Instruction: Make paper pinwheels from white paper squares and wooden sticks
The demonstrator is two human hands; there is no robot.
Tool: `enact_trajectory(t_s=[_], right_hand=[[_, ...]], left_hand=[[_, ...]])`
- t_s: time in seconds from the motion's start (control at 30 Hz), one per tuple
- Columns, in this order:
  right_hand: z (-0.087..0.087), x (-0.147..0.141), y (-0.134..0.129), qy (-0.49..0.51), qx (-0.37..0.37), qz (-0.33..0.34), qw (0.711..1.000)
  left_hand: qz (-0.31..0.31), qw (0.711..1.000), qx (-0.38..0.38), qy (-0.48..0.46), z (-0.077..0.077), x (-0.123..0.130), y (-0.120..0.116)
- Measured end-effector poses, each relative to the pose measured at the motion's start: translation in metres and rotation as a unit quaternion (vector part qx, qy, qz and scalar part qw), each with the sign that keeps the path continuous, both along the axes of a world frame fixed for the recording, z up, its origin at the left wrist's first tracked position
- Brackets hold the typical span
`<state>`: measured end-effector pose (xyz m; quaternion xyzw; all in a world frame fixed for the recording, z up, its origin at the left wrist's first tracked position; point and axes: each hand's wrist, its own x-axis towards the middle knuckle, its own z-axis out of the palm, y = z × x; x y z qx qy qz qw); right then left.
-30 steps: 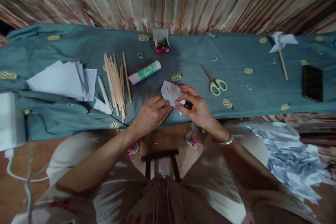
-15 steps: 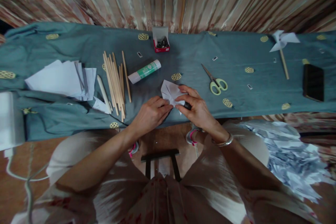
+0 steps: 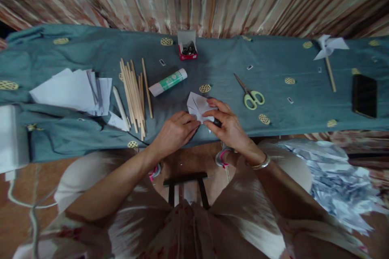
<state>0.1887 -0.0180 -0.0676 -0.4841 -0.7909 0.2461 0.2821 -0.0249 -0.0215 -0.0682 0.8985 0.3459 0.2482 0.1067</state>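
Note:
A small sheet of white paper [image 3: 196, 104] with slits cut in it lies at the table's front edge, parts of it folded in. My left hand [image 3: 180, 130] pinches its lower left side with the fingers pressed together. My right hand [image 3: 226, 125] grips the paper from the right, thumb and fingers closing toward its middle. A small dark object [image 3: 216, 122] shows under the right palm; its kind is hidden. Beyond the paper lies a glue stick [image 3: 168, 82] with a green label. Yellow-green scissors [image 3: 252, 98] rest to the right of my hands.
Wooden sticks [image 3: 133, 97], a white pen-like rod [image 3: 120, 107] and stacked paper pieces [image 3: 73, 91] lie left. A red box of dark pins [image 3: 188, 52] stands at the back. Right are a paper pinwheel [image 3: 330, 48] and a phone [image 3: 364, 96]. Heaped white paper [image 3: 337, 182] sits below.
Both hands keep nearly the same hold on the paper. The whole view has shifted very slightly; nothing else has visibly moved.

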Motion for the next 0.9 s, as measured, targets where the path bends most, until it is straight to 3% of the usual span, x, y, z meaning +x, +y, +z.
enact_trajectory(t_s=[0.9], right_hand=[[0.000, -0.010, -0.010, -0.079, 0.017, 0.027, 0.996]], left_hand=[[0.002, 1.000, -0.004, 0.016, -0.001, 0.000, 0.000]])
